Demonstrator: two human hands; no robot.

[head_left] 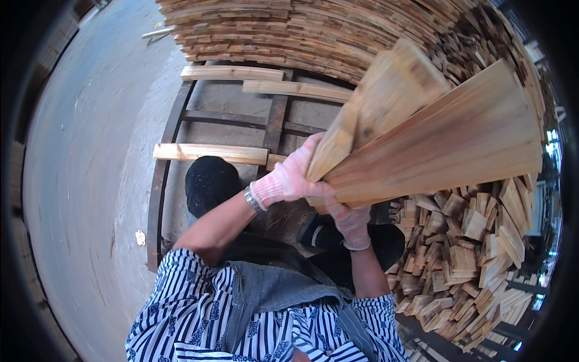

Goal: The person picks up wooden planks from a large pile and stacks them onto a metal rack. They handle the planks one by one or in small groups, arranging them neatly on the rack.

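Both my hands wear pinkish-white knit gloves and meet at the near end of some wooden boards. My left hand (pixel 294 173) is closed round the lower end of a pale board (pixel 386 90) that slants up and to the right. Just below it, my right hand (pixel 348 218) grips the narrow end of a wider, reddish-brown board (pixel 440 142). The boards fan apart toward their far ends, held up above the rack and the wood pile. My fingers hide part of the near ends, so how many boards are there I cannot tell.
Several planks, such as a pale plank (pixel 211 153), lie across a dark metal frame (pixel 175 133) around my knees. Ahead rises a tall stack of boards (pixel 289 30). A heap of short wood pieces (pixel 452 247) lies at my right. Concrete floor (pixel 90 151) spreads left.
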